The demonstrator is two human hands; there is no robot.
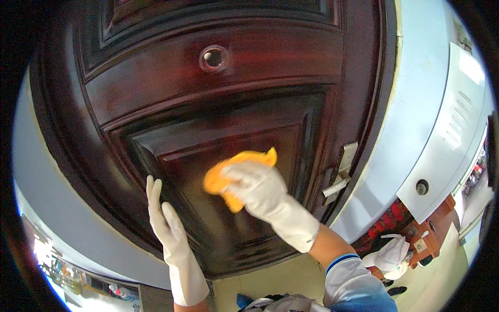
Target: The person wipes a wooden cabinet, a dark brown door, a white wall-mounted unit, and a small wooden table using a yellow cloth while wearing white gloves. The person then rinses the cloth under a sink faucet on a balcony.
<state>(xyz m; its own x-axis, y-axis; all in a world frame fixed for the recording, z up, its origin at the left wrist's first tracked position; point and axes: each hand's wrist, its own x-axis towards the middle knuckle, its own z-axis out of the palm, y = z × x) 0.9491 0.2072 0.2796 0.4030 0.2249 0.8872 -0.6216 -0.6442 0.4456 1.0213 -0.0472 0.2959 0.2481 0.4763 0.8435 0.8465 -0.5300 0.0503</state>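
A dark red-brown panelled door (pixel 273 54) fills the middle of the view. My right hand (pixel 257 189), in a whitish rubber glove, grips a yellow cloth (pixel 216 177) at the door's lower raised panel (pixel 234 144). Slight blur shows on the cloth and fingers. Gloved the same way, my left hand (pixel 167 226) is raised beside the panel's left edge, holding nothing, with the thumb apart from the fingers. Whether it touches the door I cannot tell. Above both hands is a round metal-rimmed peephole (pixel 214 58). A metal lever handle (pixel 337 187) sits at the door's right side.
Pale blue wall (pixel 417 78) borders the door frame. At right are a whitish slotted panel (pixel 440 128) and a brown wooden cabinet (pixel 432 243), with a white bag (pixel 390 253) beside it. Several bottles (pixel 124 292) stand at lower left. Pale floor (pixel 265 275) shows below the door.
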